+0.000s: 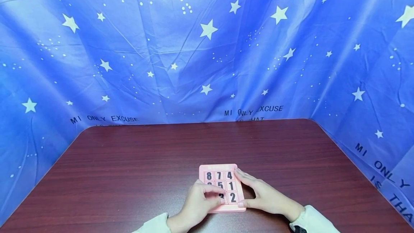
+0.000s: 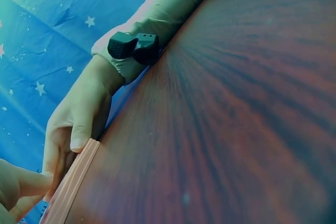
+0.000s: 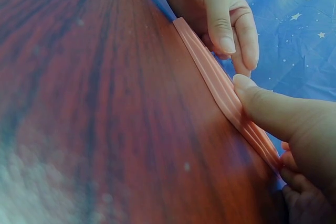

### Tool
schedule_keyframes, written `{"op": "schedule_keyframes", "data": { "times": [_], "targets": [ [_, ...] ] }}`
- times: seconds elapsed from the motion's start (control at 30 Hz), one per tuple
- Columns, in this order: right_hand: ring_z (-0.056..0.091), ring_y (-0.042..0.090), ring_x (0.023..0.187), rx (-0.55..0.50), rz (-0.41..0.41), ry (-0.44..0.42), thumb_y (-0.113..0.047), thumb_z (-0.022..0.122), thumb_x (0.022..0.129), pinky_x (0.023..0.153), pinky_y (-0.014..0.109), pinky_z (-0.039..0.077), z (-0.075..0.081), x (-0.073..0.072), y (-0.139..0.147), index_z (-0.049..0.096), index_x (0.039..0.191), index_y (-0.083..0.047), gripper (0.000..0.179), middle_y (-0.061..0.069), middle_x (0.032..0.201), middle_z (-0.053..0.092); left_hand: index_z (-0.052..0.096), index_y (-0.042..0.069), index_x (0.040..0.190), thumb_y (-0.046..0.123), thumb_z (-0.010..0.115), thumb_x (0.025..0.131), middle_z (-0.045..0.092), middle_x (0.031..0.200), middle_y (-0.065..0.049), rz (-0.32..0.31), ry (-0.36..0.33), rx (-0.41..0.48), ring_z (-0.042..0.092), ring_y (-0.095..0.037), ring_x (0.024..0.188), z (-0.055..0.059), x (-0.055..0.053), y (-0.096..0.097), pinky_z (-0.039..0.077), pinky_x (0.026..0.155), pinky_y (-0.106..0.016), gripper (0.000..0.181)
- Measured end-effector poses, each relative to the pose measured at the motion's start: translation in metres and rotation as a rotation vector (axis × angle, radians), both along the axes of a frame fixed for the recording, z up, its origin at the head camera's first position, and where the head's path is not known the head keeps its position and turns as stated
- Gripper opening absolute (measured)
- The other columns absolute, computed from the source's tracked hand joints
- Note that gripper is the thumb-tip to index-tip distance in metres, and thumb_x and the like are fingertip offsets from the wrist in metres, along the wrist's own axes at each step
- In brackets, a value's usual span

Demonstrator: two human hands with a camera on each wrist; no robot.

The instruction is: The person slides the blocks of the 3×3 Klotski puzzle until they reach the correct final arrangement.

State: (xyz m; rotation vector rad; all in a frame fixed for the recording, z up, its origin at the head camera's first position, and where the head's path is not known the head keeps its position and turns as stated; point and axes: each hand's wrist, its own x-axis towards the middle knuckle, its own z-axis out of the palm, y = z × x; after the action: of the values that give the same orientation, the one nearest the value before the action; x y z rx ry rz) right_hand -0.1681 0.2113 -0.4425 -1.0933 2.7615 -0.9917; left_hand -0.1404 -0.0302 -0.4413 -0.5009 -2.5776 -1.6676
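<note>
A pink number slide puzzle (image 1: 219, 176) with black digits lies flat on the table near its front. My right hand (image 1: 270, 199) holds the puzzle's right side, thumb at the near corner and fingers along the edge towards the far corner. Over the lower-left tiles is my left hand (image 1: 197, 200), its index finger and thumb at the tile marked 3 and partly covering it. The left tile of the middle row is mostly hidden by that hand. The right wrist view shows the puzzle's ridged side (image 3: 226, 93), with the right thumb (image 3: 273, 108) against it.
The dark red wooden table (image 1: 161, 150) stretches behind and to both sides of the puzzle. A blue curtain (image 1: 181, 46) printed with stars and lettering hangs around its far and side edges. A black device (image 2: 134, 47) is strapped at the right sleeve.
</note>
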Motion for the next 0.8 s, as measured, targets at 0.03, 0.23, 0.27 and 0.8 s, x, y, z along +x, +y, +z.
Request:
{"op": "schedule_keyframes", "data": {
  "times": [0.03, 0.23, 0.27, 0.8],
  "targets": [
    [0.034, 0.036, 0.133, -0.002, 0.002, 0.001, -0.044, 0.068, 0.082, 0.107, 0.020, 0.025, 0.0001, 0.0000, -0.0001, 0.035, 0.143, 0.000, 0.083, 0.018, 0.148, 0.034, 0.078, 0.017, 0.087, 0.014, 0.079, 0.069, 0.057, 0.085, 0.007, 0.000, 0.004, -0.001, 0.047, -0.007, 0.083, -0.0003, 0.0001, 0.0005, 0.036, 0.071, -0.021, 0.018],
    [0.034, 0.036, 0.133, 0.002, 0.002, 0.007, -0.044, 0.068, 0.082, 0.108, 0.021, 0.025, 0.0004, 0.0004, -0.0008, 0.035, 0.143, -0.001, 0.082, 0.018, 0.148, 0.034, 0.078, 0.019, 0.086, 0.018, 0.081, 0.069, 0.059, 0.083, 0.009, 0.010, 0.043, -0.012, 0.046, -0.006, 0.081, -0.0019, 0.0006, 0.0020, 0.035, 0.068, -0.020, 0.017],
    [0.034, 0.036, 0.133, 0.002, 0.002, 0.006, -0.044, 0.067, 0.082, 0.108, 0.021, 0.025, 0.0004, 0.0004, -0.0008, 0.035, 0.144, -0.001, 0.082, 0.018, 0.148, 0.034, 0.078, 0.019, 0.086, 0.020, 0.081, 0.069, 0.060, 0.082, 0.009, 0.013, 0.049, -0.015, 0.047, -0.006, 0.080, -0.0018, 0.0006, 0.0022, 0.035, 0.067, -0.020, 0.017],
    [0.034, 0.037, 0.133, -0.002, 0.004, 0.005, -0.044, 0.067, 0.082, 0.107, 0.019, 0.023, -0.0009, 0.0001, -0.0004, 0.035, 0.143, -0.001, 0.081, 0.017, 0.148, 0.034, 0.078, 0.026, 0.084, 0.025, 0.081, 0.070, 0.070, 0.084, 0.020, 0.068, 0.144, -0.121, 0.046, 0.001, 0.076, -0.0044, 0.0009, 0.0065, 0.031, 0.072, -0.026, 0.015]
  ]
}}
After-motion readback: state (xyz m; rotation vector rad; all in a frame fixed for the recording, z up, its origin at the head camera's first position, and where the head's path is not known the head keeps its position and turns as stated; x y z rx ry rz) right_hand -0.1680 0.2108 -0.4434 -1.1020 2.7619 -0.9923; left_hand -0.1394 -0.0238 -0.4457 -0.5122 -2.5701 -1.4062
